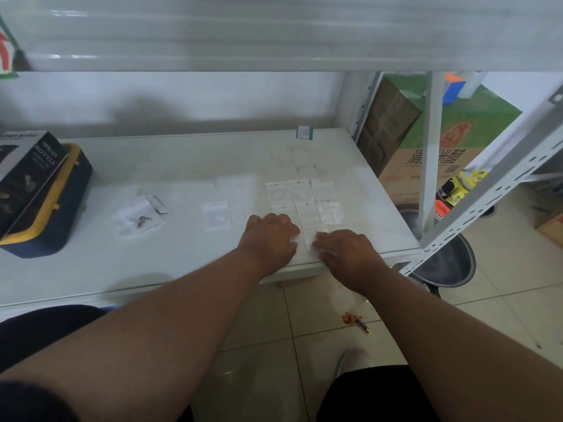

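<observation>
the small clear bag (309, 239) lies flat at the near edge of the bench (152, 254), between the two grips: left grip (269, 236) at its left edge, right grip (344, 249) at its right, equally near. fingers bend onto it; pinching or merely pressing, i cannot tell. its long axis points away, toward the rows of bags (304, 197) just beyond.
</observation>
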